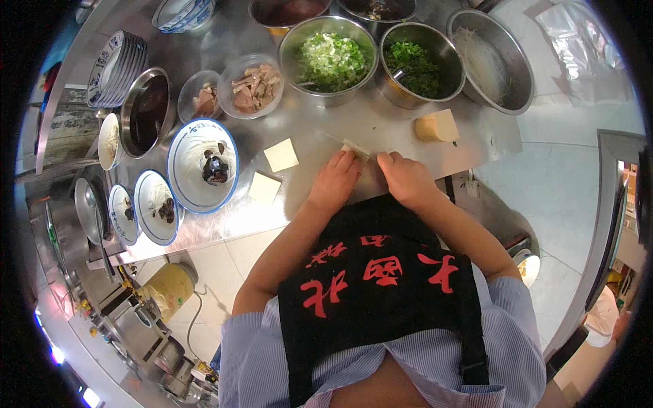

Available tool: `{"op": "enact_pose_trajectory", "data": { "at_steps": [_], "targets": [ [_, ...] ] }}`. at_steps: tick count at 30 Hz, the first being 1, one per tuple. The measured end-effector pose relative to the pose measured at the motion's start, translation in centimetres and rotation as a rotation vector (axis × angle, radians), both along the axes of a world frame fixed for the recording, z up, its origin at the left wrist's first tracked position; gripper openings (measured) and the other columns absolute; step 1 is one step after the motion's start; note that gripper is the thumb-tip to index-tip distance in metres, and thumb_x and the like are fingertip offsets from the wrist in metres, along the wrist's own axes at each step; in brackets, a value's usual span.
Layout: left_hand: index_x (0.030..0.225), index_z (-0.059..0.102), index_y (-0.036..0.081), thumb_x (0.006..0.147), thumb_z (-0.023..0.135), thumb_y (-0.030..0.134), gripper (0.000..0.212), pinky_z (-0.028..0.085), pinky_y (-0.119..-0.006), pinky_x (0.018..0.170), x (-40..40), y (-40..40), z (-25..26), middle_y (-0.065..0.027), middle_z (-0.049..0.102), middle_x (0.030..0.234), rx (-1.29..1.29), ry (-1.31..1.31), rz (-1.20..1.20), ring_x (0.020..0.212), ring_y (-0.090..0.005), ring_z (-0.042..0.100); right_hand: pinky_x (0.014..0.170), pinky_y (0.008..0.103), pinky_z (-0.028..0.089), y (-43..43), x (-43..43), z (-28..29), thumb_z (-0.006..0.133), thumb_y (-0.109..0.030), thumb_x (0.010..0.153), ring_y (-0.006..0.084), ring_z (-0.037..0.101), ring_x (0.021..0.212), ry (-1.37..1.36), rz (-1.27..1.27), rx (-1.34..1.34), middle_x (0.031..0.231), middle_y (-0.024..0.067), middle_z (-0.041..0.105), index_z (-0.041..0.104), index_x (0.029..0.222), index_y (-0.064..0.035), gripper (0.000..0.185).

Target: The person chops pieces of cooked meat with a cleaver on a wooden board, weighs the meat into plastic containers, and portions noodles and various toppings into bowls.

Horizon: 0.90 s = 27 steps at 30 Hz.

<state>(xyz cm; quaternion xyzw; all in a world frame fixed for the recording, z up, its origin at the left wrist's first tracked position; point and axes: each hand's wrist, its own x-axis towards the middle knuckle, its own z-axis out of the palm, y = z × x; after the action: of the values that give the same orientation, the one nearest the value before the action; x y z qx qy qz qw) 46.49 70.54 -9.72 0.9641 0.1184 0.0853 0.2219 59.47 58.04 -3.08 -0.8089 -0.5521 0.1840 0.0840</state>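
Observation:
My left hand is over a pale square dough wrapper on the steel table, its fingers pressed together on it. Beside the wrapper's right end is my right hand, with curled fingers. Whether it pinches the wrapper's edge is hidden. Left of my hands lies a loose flat square wrapper, and nearer me a second wrapper. A thick stack of wrappers stands to the right of my hands.
Behind are steel bowls of chopped scallion and chopped green herbs, and a basin of soaked noodles. Sliced meat fills a plastic bowl. Blue-rimmed bowls with noodles and dark sauce stand left, near the steel table's front edge.

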Motion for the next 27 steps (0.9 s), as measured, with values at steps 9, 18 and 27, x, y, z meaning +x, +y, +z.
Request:
{"op": "enact_pose_trajectory", "data": {
  "at_steps": [9,18,27],
  "targets": [
    [0.093,0.056,0.003,0.074,0.056,0.011,0.02,0.048,-0.036,0.077,-0.6,-0.1,-0.4,-0.009,0.053,0.106,0.017,-0.134,-0.01,0.1,-0.0271,0.052,0.049,0.0408,0.048,-0.5,-0.8,-0.7,0.042,-0.014,0.081,0.0316,0.059,0.058,-0.035,0.027,0.005,0.076,0.0156,0.055,0.043,0.09,-0.0044,0.013],
    [0.098,0.057,0.004,0.076,0.05,0.011,0.025,0.046,-0.033,0.082,-1.6,0.1,-0.4,-0.0074,0.051,0.108,0.055,-0.085,-0.065,0.106,-0.0242,0.048,0.045,0.0395,0.047,-0.8,-1.4,-1.4,0.043,-0.014,0.08,0.0294,0.059,0.056,-0.072,0.031,0.047,0.072,0.0143,0.054,0.044,0.092,-0.0056,0.014],
    [0.1,0.057,0.004,0.076,0.051,0.012,0.026,0.047,-0.034,0.081,-2.4,0.3,-0.3,-0.0076,0.05,0.108,0.038,-0.066,-0.094,0.104,-0.0242,0.048,0.045,0.0392,0.048,-1.0,-1.8,-1.3,0.044,-0.014,0.081,0.0298,0.06,0.057,-0.075,0.051,0.039,0.071,0.0141,0.054,0.043,0.089,-0.0059,0.011]
  ]
}}
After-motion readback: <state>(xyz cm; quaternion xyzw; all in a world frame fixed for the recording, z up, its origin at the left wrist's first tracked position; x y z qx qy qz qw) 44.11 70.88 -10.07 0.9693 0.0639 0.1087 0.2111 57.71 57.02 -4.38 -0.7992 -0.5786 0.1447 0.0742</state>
